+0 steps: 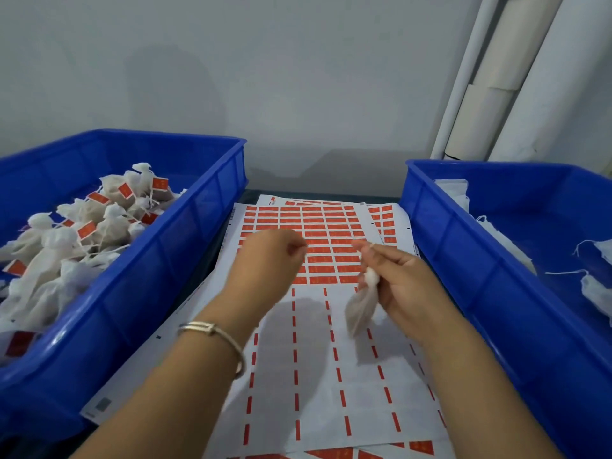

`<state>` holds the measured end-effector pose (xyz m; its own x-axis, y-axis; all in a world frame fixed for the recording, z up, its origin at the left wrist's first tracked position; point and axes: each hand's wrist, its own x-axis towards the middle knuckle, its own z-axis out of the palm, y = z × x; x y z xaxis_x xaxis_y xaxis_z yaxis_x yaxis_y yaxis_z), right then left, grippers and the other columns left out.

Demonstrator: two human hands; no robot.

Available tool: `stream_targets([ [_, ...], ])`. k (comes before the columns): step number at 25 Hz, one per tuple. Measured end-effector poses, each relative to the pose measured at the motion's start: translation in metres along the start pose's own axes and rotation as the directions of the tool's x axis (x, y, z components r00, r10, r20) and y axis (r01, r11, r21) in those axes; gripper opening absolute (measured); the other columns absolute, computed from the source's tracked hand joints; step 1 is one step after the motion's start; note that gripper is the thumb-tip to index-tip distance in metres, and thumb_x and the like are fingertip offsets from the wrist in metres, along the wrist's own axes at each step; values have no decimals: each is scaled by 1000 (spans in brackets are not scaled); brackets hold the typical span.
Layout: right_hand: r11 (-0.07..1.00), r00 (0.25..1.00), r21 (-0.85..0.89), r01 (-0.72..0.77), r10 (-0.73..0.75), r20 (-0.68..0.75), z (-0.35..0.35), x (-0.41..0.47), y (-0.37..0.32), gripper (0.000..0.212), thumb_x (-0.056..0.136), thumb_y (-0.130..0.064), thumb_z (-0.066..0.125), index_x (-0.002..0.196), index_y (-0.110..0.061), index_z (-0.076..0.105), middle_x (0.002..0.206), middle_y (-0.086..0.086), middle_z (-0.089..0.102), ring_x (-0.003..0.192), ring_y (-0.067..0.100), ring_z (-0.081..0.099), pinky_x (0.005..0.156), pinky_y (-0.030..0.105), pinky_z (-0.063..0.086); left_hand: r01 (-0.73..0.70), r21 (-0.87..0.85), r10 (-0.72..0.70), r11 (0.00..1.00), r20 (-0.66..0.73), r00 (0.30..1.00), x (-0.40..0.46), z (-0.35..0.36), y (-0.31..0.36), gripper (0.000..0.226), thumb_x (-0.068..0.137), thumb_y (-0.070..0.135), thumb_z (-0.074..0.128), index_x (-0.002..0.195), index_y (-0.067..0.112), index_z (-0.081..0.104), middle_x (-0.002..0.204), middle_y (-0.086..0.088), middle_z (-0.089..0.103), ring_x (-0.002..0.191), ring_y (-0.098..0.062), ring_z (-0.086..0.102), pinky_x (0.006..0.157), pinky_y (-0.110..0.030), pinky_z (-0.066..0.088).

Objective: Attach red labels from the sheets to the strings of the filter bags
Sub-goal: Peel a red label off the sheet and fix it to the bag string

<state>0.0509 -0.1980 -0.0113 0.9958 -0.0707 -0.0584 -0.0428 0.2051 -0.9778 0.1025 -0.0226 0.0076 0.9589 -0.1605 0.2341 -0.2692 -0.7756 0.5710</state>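
Filter bag (pixel 361 306) dangles from my right hand (pixel 402 286), hanging just above the label sheet (pixel 318 376) in the middle of the table. My fingers are curled round its gathered neck, and the white knot of fabric shows between them. The pouch droops down and to the left, blurred, casting a soft shadow on the paper. Whether its string runs up through my fingertips, I can't tell.

Nearest me, my left forearm crosses in with a metal bangle (pixel 215 336) on the wrist. The sheet below my arms is mostly stripped here, only thin red dashes left in columns. A few whole red labels show at the very bottom edge.

Left hand (pixel 268 260) hovers over the sheet, a little left of the bag and apart from it. Its fingers are bent in, tips pinched together near the thumb. It's too blurred to say if a label sits between them.

Beyond my hands, the remaining red labels (pixel 328 240) fill the upper half of the sheet in tidy rows. More sheets fan out beneath it.

To my left, a blue bin (pixel 185 246) is heaped with tagged bags (pixel 82 233), red labels sticking out on their strings. To my right, a second blue bin (pixel 440 253) holds loose white bags (pixel 596 293) with bare strings. A pale wall stands behind, with white pipes (pixel 490 87) rising at the far right.
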Motion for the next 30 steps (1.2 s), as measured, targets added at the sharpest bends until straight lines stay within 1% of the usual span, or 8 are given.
stream_targets([
  [3, 986, 992, -165, -3, -18, -124, -24, 3, -12, 35, 68, -38, 67, 99, -24, 74, 91, -6, 74, 73, 9, 71, 61, 25, 55, -55, 39, 48, 998, 156, 987, 9, 46, 28, 30, 91, 34, 58, 118, 25, 62, 115, 5, 64, 83, -8, 54, 73, -20, 42],
  [6, 983, 961, -174, -53, 3, -277, -43, 4, -2, 20, 82, -28, 67, 99, -22, 74, 87, -5, 74, 63, 7, 69, 55, 21, 52, -32, 26, 26, 999, 221, 975, 13, 94, 41, 49, 88, 44, 58, 131, 21, 51, 134, 0, 51, 113, -20, 53, 95, -34, 44],
  [8, 995, 948, -61, -80, 57, -314, -55, 3, 6, 19, 83, -23, 67, 100, -16, 73, 81, -1, 73, 55, 8, 66, 52, 21, 50, -42, 79, 21, 996, 248, 969, 17, 120, 42, 65, 85, 58, 52, 138, 22, 40, 146, 2, 39, 131, -24, 38, 109, -44, 31],
  [10, 996, 948, 2, -86, 83, -307, -55, 4, 8, 25, 79, -26, 69, 100, -12, 72, 75, 0, 72, 51, 8, 62, 52, 21, 49, -98, 190, 50, 977, 242, 969, 19, 130, 34, 76, 82, 69, 43, 142, 25, 32, 151, 5, 30, 140, -22, 25, 114, -47, 15],
  [14, 999, 949, -14, -45, 39, -314, -54, 6, 11, 31, 67, -39, 68, 91, -19, 75, 74, -1, 72, 51, 9, 61, 53, 22, 50, -129, 218, 76, 967, 235, 969, 9, 134, 25, 80, 78, 75, 39, 143, 29, 32, 151, 9, 30, 141, -20, 24, 114, -45, 12],
  [20, 997, 958, -34, -65, 53, -283, -48, 4, 19, 23, 79, -35, 67, 97, -22, 73, 90, -2, 75, 61, 13, 68, 55, 21, 51, -149, 214, 101, 965, 222, 970, -16, 123, 21, 68, 83, 68, 42, 138, 29, 43, 147, 10, 38, 139, -18, 28, 112, -41, 19],
  [27, 996, 958, 13, -87, 88, -274, -48, 4, 29, 20, 83, -30, 68, 98, -18, 73, 90, 1, 75, 59, 13, 68, 56, 25, 52, -161, 269, 71, 950, 317, 946, -14, 115, 29, 57, 89, 58, 43, 135, 24, 47, 143, 5, 44, 137, -20, 29, 106, -41, 31],
  [30, 997, 961, 18, -72, 75, -267, -48, 5, 30, 22, 82, -30, 68, 100, -18, 73, 92, -1, 75, 61, 14, 69, 57, 26, 54, -321, 389, 133, 864, 437, 889, -12, 112, 34, 43, 94, 43, 47, 134, 28, 46, 140, 2, 45, 132, -23, 34, 100, -42, 40],
])
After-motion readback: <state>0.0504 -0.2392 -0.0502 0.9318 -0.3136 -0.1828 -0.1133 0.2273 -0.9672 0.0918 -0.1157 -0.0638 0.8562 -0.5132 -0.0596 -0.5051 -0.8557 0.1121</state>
